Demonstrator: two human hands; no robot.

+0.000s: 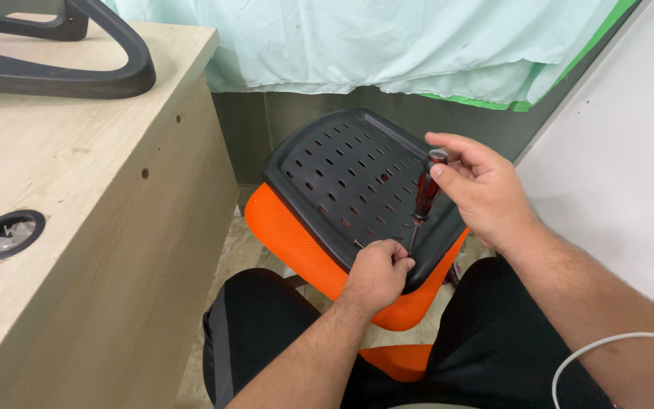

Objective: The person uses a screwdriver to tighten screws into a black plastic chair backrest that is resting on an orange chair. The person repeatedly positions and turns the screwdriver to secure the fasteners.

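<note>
Screwdriver with dark red and black handle, held nearly upright over lower right part of black perforated seat plate, tip down at plate surface. Right hand closed around top of handle, thumb and fingers pinching silver end cap, palm just right of plate edge. Left hand at lower edge of plate, fingers curled and pressed together around metal shaft near tip; whether a screw sits between fingertips cannot be told. Small thin metal piece lying on plate just left of left hand.

Plate tilted, resting face-up on orange mesh cushion, cushion showing beneath plate along left and lower rims. Plate and cushion propped on lap, black trousers directly below plate.

Left of plate: light wooden desk, side panel close to plate's left rim. Round black cable grommet in desk top, well left of plate. Black curved chair part lying on desk top, above and left of plate. Behind plate: pale green cloth hanging down. Right of plate: white wall panel. Below and right of plate: white cable crossing right forearm.
</note>
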